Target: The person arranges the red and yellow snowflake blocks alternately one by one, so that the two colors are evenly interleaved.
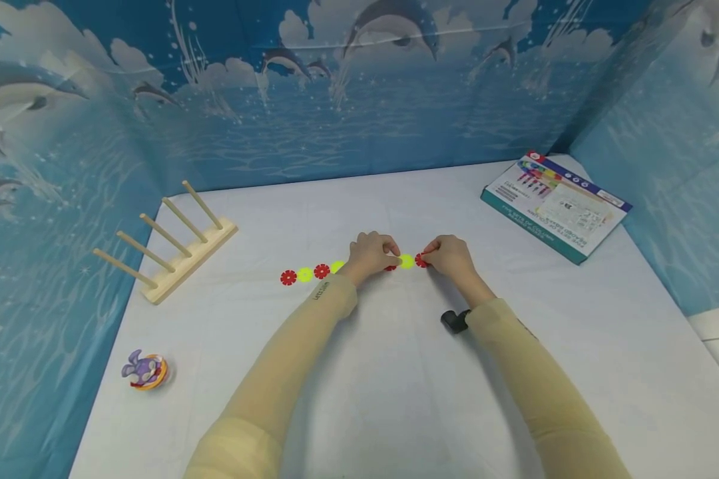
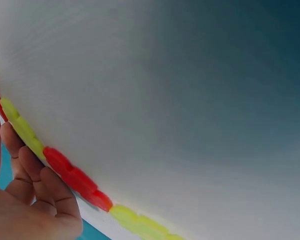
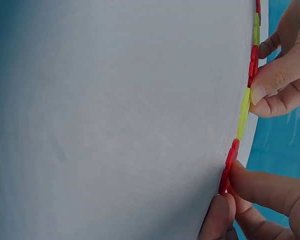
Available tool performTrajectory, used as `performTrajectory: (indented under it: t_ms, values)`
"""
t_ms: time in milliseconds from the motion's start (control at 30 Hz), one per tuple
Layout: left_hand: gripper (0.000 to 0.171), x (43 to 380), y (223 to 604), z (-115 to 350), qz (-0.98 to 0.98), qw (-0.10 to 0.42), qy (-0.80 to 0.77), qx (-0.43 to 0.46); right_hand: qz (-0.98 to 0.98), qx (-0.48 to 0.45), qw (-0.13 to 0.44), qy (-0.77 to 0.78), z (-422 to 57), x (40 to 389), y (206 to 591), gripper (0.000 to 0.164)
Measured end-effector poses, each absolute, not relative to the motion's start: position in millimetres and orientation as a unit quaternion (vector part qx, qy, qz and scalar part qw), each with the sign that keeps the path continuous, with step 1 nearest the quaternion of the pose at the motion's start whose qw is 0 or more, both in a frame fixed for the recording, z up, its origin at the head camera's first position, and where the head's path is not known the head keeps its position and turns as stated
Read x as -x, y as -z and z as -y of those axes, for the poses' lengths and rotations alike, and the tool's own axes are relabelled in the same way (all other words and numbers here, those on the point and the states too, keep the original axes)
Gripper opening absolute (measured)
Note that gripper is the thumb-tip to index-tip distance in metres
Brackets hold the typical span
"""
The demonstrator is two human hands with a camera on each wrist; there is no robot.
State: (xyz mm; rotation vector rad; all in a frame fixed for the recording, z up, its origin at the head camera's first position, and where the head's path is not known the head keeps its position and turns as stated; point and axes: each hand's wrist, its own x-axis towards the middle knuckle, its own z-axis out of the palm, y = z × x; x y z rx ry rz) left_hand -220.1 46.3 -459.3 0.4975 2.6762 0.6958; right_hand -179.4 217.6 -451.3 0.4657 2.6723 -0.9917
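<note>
Red and yellow notched discs form a row across the white cloth, with a red disc [image 1: 288, 277] at its left end. Near the right end, my left hand [image 1: 368, 256] pinches a yellow disc [image 1: 407, 261] at its left edge, thumb against forefinger. My right hand [image 1: 449, 256] grips the red end disc [image 3: 230, 167] between thumb and fingers. In the right wrist view these two discs meet edge to edge. The left hand's loosely bent fingers lie along other discs in the left wrist view. From the head view, that hand hides the middle of the row.
A wooden stand [image 1: 186, 266] with several slanting pegs is at the left. Closer to me sits a small purple toy [image 1: 145, 370] on an orange base. A printed box [image 1: 560, 206] lies at the back right. Dolphin-patterned blue cloth [image 1: 359, 133] rises behind the table.
</note>
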Motion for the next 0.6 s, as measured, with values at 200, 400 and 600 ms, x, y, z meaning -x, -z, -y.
performTrajectory:
  t_ms: [200, 400, 600]
  values:
    - [0.014, 218.8, 458.6, -46.3, -0.940, 0.171, -0.243, -0.170, -0.917, -0.161, 0.125, 0.344, -219.8, 181.6, 455.7, 0.018]
    - [0.015, 218.0, 458.6, -46.7, -0.938, 0.175, -0.245, -0.169, -0.917, -0.155, 0.122, 0.346, -220.9, 180.7, 454.7, 0.018]
    - [0.016, 219.6, 459.8, -47.7, -0.938, 0.176, -0.246, -0.170, -0.915, -0.158, 0.129, 0.349, -221.0, 179.1, 453.4, 0.017]
